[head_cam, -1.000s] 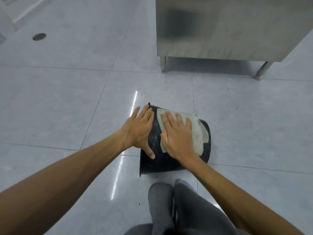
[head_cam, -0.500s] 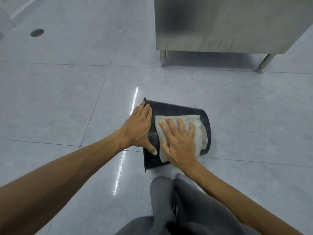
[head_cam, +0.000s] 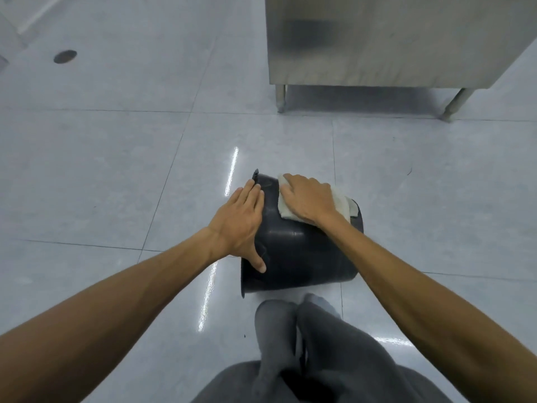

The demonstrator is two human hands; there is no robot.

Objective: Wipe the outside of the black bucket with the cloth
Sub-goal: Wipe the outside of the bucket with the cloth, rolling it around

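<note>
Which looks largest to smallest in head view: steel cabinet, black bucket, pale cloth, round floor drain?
1. grey stainless-steel cabinet, cropped by frame
2. black plastic bucket
3. pale folded cloth, partly under right hand
4. dark round floor drain; farther off, true size unsure

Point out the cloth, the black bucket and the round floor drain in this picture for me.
cloth (head_cam: pixel 344 205), head view, on its uncovered right end.
black bucket (head_cam: pixel 305 257), head view, on the near side wall.
floor drain (head_cam: pixel 65 56), head view, on its dark centre.
</note>
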